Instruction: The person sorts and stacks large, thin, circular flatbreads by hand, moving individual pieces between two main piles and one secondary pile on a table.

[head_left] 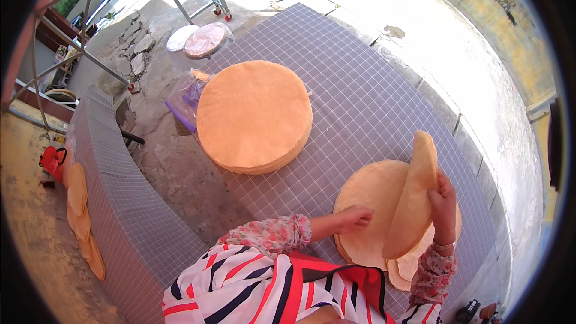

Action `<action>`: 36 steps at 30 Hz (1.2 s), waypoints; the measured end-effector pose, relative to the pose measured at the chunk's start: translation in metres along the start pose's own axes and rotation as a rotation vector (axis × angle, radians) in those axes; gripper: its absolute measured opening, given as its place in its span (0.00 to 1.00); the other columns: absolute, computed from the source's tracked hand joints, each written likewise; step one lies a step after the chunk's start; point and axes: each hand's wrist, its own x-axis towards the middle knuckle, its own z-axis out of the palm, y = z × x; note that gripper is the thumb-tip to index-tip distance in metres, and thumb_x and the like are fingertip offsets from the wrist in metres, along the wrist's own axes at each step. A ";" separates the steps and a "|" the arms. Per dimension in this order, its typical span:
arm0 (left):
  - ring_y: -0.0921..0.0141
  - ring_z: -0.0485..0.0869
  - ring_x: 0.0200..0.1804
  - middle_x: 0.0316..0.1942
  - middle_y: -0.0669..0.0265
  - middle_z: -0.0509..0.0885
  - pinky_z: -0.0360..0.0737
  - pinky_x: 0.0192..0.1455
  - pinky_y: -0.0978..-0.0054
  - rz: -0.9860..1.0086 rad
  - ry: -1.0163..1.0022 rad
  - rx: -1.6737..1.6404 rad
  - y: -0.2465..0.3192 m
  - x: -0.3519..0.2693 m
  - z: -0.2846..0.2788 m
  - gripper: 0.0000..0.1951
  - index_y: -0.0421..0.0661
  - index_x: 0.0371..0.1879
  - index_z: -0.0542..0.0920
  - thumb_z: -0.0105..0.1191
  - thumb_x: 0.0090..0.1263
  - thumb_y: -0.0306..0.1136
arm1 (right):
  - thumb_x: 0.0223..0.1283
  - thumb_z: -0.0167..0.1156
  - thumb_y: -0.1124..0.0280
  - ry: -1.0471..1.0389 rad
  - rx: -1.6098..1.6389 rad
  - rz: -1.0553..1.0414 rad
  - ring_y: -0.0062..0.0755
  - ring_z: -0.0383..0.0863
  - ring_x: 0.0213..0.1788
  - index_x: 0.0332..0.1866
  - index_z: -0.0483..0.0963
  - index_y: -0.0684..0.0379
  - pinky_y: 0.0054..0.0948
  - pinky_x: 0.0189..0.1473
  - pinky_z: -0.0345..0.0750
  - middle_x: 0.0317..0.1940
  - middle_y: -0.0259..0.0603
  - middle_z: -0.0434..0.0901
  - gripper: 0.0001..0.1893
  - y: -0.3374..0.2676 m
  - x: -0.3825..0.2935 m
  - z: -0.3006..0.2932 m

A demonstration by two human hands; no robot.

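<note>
My right hand (443, 207) grips the edge of a thin round flatbread-like sheet (411, 202), which is lifted and folded over on itself. Beneath it lies a low stack of similar round sheets (371, 189) on the grid-patterned tablecloth (346, 130). Over the near left part of that stack is my left hand (357, 219), its fingers curled in and nothing visible in them. I cannot tell whether it touches the top sheet. Paler sheets (416, 261) show below the folded one. A taller, neat pile of round sheets (254, 114) stands farther off to the left.
A clear plastic bag with a purple edge (184, 103) lies beside the tall pile. Plastic-covered round items (204, 40) sit beyond the table's far left edge. Another cloth-covered surface (117, 162) runs along the left, with loose sheets (78, 202) beside it. A wheeled metal frame (175, 0) stands behind.
</note>
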 end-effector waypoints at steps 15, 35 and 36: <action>0.62 0.81 0.59 0.58 0.58 0.80 0.81 0.60 0.63 0.609 0.188 0.005 0.067 -0.082 0.102 0.21 0.42 0.64 0.70 0.52 0.74 0.33 | 0.63 0.48 0.85 0.446 0.773 -0.067 0.38 0.79 0.59 0.65 0.66 0.67 0.34 0.62 0.78 0.59 0.47 0.77 0.23 0.137 -0.082 -0.092; 0.69 0.82 0.41 0.43 0.62 0.83 0.82 0.44 0.74 0.583 0.703 -0.027 -0.079 -0.068 0.090 0.17 0.40 0.50 0.76 0.55 0.73 0.41 | 0.62 0.51 0.85 0.608 0.720 0.378 0.42 0.81 0.54 0.58 0.70 0.68 0.36 0.58 0.80 0.54 0.50 0.79 0.18 0.299 -0.113 -0.053; 0.68 0.82 0.40 0.42 0.62 0.83 0.82 0.44 0.73 0.545 0.687 -0.137 -0.074 -0.063 0.090 0.19 0.41 0.49 0.77 0.56 0.72 0.45 | 0.62 0.51 0.85 0.611 0.721 0.374 0.42 0.81 0.54 0.58 0.70 0.68 0.36 0.58 0.79 0.54 0.50 0.79 0.18 0.299 -0.111 -0.052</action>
